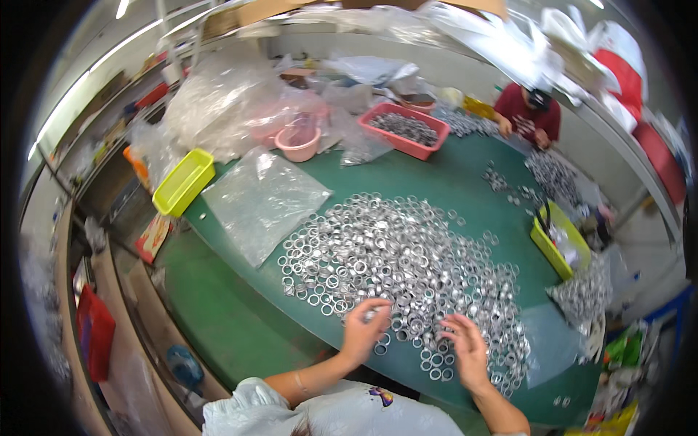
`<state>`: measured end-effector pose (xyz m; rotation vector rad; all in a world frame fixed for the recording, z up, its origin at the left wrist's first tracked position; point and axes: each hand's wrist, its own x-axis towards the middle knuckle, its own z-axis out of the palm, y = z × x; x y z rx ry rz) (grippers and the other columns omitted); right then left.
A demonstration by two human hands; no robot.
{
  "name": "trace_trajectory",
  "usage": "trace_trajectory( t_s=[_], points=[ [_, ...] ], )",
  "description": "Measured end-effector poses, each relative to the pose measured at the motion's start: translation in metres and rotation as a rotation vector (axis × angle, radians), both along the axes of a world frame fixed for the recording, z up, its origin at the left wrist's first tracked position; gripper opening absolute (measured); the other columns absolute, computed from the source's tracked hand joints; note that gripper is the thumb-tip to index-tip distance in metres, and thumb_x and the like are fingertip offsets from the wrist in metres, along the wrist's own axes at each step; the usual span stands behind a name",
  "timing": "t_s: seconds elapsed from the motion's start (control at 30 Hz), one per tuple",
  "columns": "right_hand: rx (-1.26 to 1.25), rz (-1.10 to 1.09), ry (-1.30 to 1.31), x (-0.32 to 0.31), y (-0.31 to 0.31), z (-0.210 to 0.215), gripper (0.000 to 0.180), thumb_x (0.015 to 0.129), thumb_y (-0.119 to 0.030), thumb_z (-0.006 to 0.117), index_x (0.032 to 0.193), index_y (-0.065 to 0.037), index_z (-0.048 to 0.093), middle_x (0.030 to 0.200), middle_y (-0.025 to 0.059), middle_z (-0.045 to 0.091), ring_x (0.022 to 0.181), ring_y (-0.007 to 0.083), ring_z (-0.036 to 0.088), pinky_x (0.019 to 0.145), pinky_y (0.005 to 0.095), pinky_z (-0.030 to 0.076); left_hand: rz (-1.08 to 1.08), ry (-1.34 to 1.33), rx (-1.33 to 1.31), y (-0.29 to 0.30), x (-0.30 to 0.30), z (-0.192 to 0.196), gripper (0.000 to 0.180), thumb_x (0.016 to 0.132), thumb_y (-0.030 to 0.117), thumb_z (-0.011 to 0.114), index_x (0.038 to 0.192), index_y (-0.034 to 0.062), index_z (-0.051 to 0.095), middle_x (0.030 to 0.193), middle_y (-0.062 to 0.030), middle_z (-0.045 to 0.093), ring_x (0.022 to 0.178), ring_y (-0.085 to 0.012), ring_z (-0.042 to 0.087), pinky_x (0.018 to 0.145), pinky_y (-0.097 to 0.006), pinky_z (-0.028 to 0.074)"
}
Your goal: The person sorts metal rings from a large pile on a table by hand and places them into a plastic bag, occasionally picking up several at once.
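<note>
A broad heap of silvery metal rings covers the middle of the green table. At the heap's near edge, my left hand has its fingers curled round a small metal ring. To its right, my right hand is over the near side of the heap. Its fingers are bent but apart, with the fingertips close to loose rings; no held ring can be made out there.
A clear plastic bag lies flat left of the heap. Beyond stand a yellow-green basket, a pink bucket and a pink bin of metal parts. Another yellow-green basket is at right. A co-worker in dark red sits far right.
</note>
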<state>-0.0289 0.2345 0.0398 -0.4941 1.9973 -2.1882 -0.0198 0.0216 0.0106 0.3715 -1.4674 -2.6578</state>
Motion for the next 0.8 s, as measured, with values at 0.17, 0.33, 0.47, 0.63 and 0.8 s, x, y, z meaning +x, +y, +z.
trace_trajectory(
  t_s=[0.17,0.33,0.47,0.63,0.8],
  points=[
    [-0.792,-0.121,-0.568,0.016,-0.046,-0.006,0.040,0.095,-0.030,0.038,0.124,-0.003,0.041,0.121,0.0153,0.049,0.111,0.0268,0.048,0.096,0.0415,0.039,-0.121,0.395,-0.428,0.081,-0.004,0.025,0.014,0.082,0.002,0.057,0.095,-0.0005,0.060,0.097,-0.0083,0.058,0.095,-0.0176,0.053,0.084,-0.028,0.041],
    [-1.057,-0.214,-0.603,0.023,-0.038,-0.046,0.051,0.089,-0.055,0.037,0.123,-0.018,0.047,0.112,-0.0001,0.053,0.099,0.0124,0.052,0.079,0.0267,0.045,-0.225,0.785,-0.835,0.108,0.003,0.028,0.019,0.070,-0.005,0.060,0.089,-0.0019,0.061,0.099,-0.0127,0.059,0.094,-0.0256,0.056,0.092,-0.036,0.038],
    [-1.423,-0.273,-0.805,0.025,-0.023,-0.016,0.034,0.093,-0.034,0.042,0.110,-0.006,0.051,0.109,0.0121,0.054,0.105,0.0242,0.051,0.092,0.0381,0.041,-0.285,0.929,-0.978,0.114,0.009,0.027,0.020,0.068,-0.008,0.060,0.087,-0.0010,0.062,0.090,-0.0133,0.061,0.090,-0.0285,0.058,0.090,-0.040,0.040],
    [-1.404,-0.282,-0.750,0.032,-0.002,-0.040,0.022,0.091,-0.028,0.050,0.091,-0.007,0.057,0.092,0.0086,0.058,0.091,0.0226,0.056,0.083,0.0361,0.047,-0.326,1.002,-0.954,0.122,0.014,0.034,0.022,0.067,-0.012,0.059,0.086,-0.0005,0.062,0.090,-0.0134,0.060,0.090,-0.0294,0.057,0.083,-0.040,0.044],
    [-1.164,-0.442,-0.549,0.038,0.058,-0.046,0.022,0.090,-0.028,0.054,0.084,-0.007,0.056,0.066,0.0004,0.050,0.052,0.0094,0.044,0.039,0.0202,0.031,-0.327,0.995,-0.938,0.104,0.005,0.036,0.022,0.069,-0.014,0.055,0.086,-0.0018,0.061,0.091,-0.0132,0.057,0.090,-0.0300,0.056,0.081,-0.037,0.044]
  ],
)
